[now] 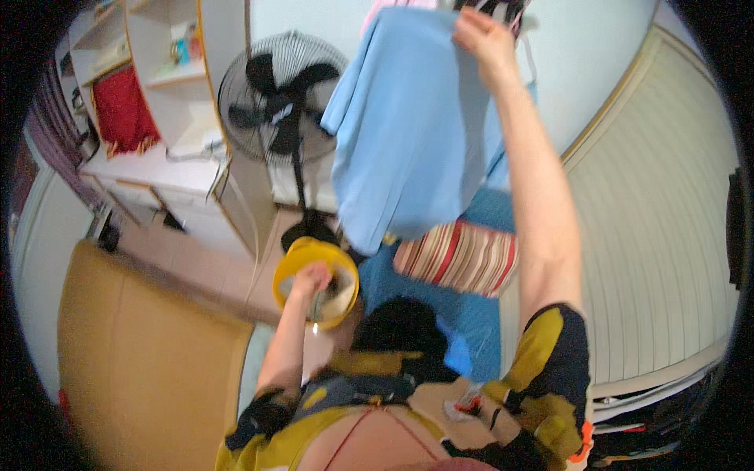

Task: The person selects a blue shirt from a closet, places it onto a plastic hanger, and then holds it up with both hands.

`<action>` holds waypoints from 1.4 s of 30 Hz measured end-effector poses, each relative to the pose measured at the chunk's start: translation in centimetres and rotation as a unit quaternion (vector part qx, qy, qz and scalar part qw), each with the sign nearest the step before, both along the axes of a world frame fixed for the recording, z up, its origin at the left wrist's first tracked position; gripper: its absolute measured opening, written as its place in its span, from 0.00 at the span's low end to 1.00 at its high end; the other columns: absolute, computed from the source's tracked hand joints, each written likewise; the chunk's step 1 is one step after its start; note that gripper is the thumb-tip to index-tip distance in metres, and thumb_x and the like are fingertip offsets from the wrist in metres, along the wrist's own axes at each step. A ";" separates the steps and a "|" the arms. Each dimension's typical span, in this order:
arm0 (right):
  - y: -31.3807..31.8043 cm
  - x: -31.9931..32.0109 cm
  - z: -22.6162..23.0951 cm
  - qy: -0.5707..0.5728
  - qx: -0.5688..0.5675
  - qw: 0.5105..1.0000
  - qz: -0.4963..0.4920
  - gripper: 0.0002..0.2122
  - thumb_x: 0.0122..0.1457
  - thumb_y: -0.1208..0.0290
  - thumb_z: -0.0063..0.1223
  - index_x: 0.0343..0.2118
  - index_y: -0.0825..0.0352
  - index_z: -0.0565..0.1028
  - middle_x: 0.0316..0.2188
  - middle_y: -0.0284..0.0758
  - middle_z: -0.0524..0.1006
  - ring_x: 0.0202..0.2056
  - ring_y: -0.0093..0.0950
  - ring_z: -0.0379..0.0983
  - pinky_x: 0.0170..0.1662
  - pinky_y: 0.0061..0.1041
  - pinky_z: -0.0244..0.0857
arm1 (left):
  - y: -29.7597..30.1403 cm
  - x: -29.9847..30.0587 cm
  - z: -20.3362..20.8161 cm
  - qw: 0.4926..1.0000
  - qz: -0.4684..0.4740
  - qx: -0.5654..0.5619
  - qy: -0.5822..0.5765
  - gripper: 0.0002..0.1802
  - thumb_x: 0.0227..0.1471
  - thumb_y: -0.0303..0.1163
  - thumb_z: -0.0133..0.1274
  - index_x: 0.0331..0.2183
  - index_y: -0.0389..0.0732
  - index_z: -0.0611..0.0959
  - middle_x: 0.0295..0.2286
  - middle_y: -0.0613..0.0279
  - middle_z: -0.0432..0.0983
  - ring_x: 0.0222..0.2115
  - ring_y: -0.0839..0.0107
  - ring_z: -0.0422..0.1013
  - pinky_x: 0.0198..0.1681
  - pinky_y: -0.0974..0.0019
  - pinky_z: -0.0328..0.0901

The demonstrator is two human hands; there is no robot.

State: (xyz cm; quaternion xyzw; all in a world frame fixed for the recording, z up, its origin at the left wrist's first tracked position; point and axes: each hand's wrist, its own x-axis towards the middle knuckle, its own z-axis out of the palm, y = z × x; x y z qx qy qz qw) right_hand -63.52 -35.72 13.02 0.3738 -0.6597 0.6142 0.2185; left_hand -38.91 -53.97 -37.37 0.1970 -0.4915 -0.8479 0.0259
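Observation:
At the top, my right hand is raised on a stretched-out arm, its fingers bent against the upper edge of a light blue garment. The garment hangs down in front of the wall, and what bears its weight at the top is not clear. Lower left, my left hand is closed over the opening of a yellow bucket. Motion blurs its fingers, so I cannot make out what they grip. Pale and dark things lie inside the bucket, too blurred to name.
A black standing fan is behind the bucket. A striped cushion lies on a blue surface under the garment. White shelves with a red cloth stand at left, a tan panel lower left, a pleated panel at right.

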 end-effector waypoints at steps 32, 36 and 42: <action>15.4 6.7 7.6 0.140 0.302 0.941 -0.061 0.06 0.50 0.83 0.43 0.32 0.71 0.69 0.24 0.32 0.72 0.28 0.19 0.68 0.34 0.18 0.63 | 5.7 -7.6 8.7 0.996 -0.063 -0.064 0.010 0.33 0.52 0.48 0.46 0.56 0.52 0.56 0.49 0.67 0.61 0.49 0.73 0.57 0.44 0.67 0.54; 14.6 2.3 7.2 0.109 0.231 0.966 -0.041 0.07 0.50 0.82 0.43 0.33 0.72 0.70 0.22 0.31 0.72 0.25 0.17 0.66 0.29 0.16 0.62 | 6.3 -8.3 6.7 0.992 -0.097 -0.002 0.085 0.32 0.52 0.45 0.48 0.55 0.46 0.58 0.35 0.67 0.71 0.38 0.73 0.68 0.41 0.68 0.58; 14.1 -3.7 6.3 0.091 0.221 0.971 -0.024 0.13 0.49 0.77 0.47 0.39 0.72 0.73 0.22 0.29 0.74 0.20 0.14 0.62 0.23 0.14 0.56 | 7.1 -7.3 6.9 0.990 -0.099 -0.013 0.101 0.30 0.52 0.43 0.49 0.52 0.42 0.62 0.31 0.64 0.72 0.33 0.72 0.71 0.39 0.70 0.62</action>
